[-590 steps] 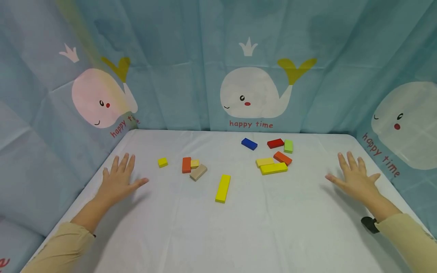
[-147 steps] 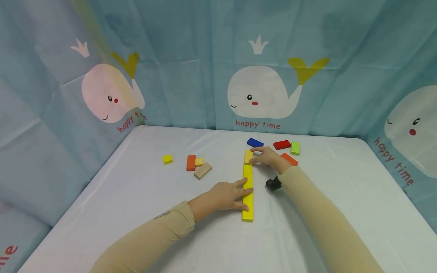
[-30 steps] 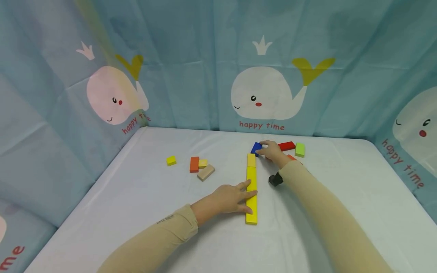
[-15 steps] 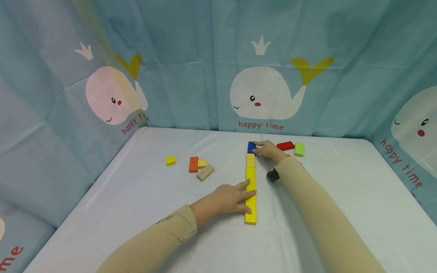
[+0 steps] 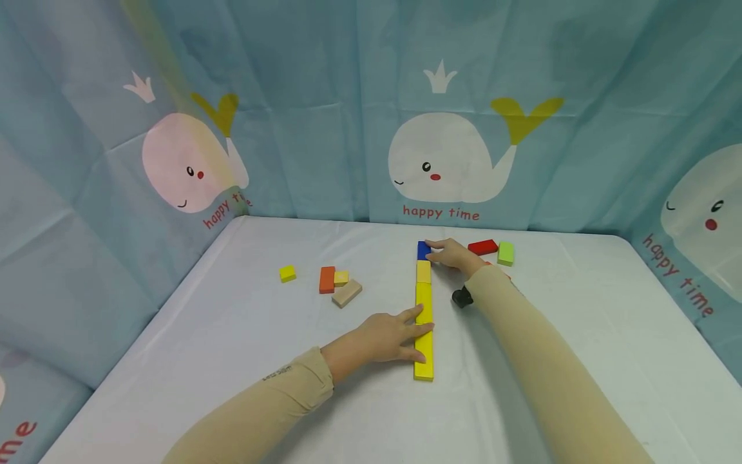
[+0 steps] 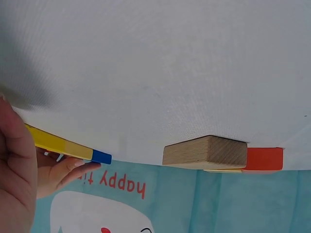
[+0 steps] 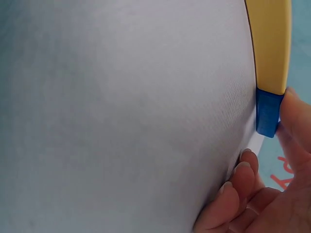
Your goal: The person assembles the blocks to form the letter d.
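A straight row runs away from me: two long bright yellow blocks (image 5: 424, 370), a shorter pale yellow block (image 5: 424, 272), then a blue block (image 5: 423, 250) at the far end. My left hand (image 5: 379, 336) reaches in from the left, its spread fingertips resting on the two long yellow blocks across their joint. At the row's far end my right hand (image 5: 455, 254) pinches the blue block from the right with thumb and index finger. In the right wrist view the blue block sits end to end against the pale yellow block (image 7: 272, 48), and the other fingers curl beside it.
Left of the row lie an orange block (image 5: 327, 280), a small pale yellow block (image 5: 341, 278), a plain wooden block (image 5: 347, 293) and a small yellow block (image 5: 287, 273). A red block (image 5: 483, 247) and a green block (image 5: 505, 254) lie right; another orange block is mostly hidden behind my right arm.
Long ago the blocks lay scattered; the yellow ones now form a row. Over the last second my right hand has slid the blue block left and turned it into line. The left hand stays put.
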`<move>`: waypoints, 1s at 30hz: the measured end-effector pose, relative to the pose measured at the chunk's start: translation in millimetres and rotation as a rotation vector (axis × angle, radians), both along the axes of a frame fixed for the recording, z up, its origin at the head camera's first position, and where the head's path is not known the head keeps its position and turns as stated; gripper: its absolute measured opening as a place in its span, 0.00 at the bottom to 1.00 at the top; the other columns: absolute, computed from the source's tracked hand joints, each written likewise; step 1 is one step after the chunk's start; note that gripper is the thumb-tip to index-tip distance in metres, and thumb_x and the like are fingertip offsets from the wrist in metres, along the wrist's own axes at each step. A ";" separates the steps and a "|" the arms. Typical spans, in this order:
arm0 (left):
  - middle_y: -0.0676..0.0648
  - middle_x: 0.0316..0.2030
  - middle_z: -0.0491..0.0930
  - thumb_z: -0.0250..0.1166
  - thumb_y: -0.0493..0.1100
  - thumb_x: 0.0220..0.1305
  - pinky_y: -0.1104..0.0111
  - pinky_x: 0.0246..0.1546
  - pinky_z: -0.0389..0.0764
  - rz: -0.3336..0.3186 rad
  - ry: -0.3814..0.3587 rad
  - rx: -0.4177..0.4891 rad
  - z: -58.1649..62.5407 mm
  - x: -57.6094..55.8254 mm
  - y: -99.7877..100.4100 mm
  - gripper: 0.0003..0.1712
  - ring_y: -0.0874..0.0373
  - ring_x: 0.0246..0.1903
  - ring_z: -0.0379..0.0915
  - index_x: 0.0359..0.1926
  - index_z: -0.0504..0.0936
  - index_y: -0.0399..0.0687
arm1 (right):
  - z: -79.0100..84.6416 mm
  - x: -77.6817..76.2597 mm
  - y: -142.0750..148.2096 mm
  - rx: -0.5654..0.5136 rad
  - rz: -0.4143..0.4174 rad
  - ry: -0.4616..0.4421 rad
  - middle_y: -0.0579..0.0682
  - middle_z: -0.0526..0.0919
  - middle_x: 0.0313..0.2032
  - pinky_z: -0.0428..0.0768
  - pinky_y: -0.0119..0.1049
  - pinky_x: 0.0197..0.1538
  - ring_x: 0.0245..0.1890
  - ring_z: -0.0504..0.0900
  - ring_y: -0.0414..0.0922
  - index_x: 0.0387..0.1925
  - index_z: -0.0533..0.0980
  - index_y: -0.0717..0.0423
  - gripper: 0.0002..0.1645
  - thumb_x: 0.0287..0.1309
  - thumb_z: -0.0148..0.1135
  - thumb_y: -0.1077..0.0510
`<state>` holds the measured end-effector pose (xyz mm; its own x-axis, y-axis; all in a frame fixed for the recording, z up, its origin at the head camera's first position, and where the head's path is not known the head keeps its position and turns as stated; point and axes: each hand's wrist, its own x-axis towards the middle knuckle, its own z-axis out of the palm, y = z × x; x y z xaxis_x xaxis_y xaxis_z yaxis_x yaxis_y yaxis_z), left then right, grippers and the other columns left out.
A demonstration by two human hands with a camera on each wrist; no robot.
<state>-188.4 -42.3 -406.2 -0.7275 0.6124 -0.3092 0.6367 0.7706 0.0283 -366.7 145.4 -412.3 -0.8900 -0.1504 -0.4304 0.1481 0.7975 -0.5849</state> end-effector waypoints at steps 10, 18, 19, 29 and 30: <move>0.51 0.75 0.51 0.52 0.73 0.62 0.70 0.37 0.75 -0.008 0.010 0.000 -1.7 0.4 0.8 0.39 0.58 0.41 0.80 0.73 0.59 0.73 | 1.9 7.6 -1.3 0.006 0.002 0.003 0.62 0.54 0.72 0.65 0.52 0.63 0.56 0.65 0.57 0.75 0.53 0.35 0.36 0.70 0.54 0.48; 0.49 0.74 0.53 0.51 0.72 0.63 0.71 0.31 0.73 -0.010 0.024 -0.039 2.4 -0.1 2.0 0.39 0.60 0.30 0.76 0.73 0.60 0.71 | 6.4 19.0 -1.3 -0.040 0.035 0.051 0.61 0.54 0.73 0.58 0.56 0.67 0.62 0.62 0.58 0.75 0.52 0.38 0.36 0.71 0.52 0.47; 0.48 0.74 0.53 0.51 0.72 0.63 0.71 0.31 0.73 -0.015 0.031 -0.048 3.0 -0.2 2.2 0.39 0.60 0.28 0.75 0.73 0.60 0.71 | 6.5 20.1 -1.3 -0.039 0.046 0.057 0.62 0.54 0.73 0.58 0.56 0.67 0.63 0.61 0.58 0.75 0.52 0.39 0.35 0.72 0.51 0.48; 0.47 0.72 0.58 0.51 0.73 0.62 0.74 0.27 0.72 -0.049 0.078 -0.064 4.9 1.2 5.9 0.40 0.60 0.21 0.69 0.72 0.63 0.69 | 1.2 19.7 -0.3 0.039 0.094 0.123 0.61 0.56 0.72 0.52 0.59 0.68 0.71 0.53 0.60 0.73 0.60 0.41 0.30 0.73 0.49 0.50; 0.47 0.72 0.58 0.52 0.72 0.62 0.74 0.27 0.72 -0.050 0.078 -0.061 5.0 1.5 6.0 0.40 0.60 0.20 0.69 0.72 0.63 0.68 | 1.6 19.8 -0.3 0.044 0.099 0.124 0.61 0.56 0.72 0.52 0.59 0.68 0.71 0.53 0.60 0.73 0.60 0.41 0.30 0.73 0.48 0.50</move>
<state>-186.8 -36.3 -401.2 -0.7195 0.6307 -0.2908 0.6731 0.7364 -0.0682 -347.0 145.0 -410.7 -0.9186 -0.2230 -0.3261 -0.0035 0.8300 -0.5578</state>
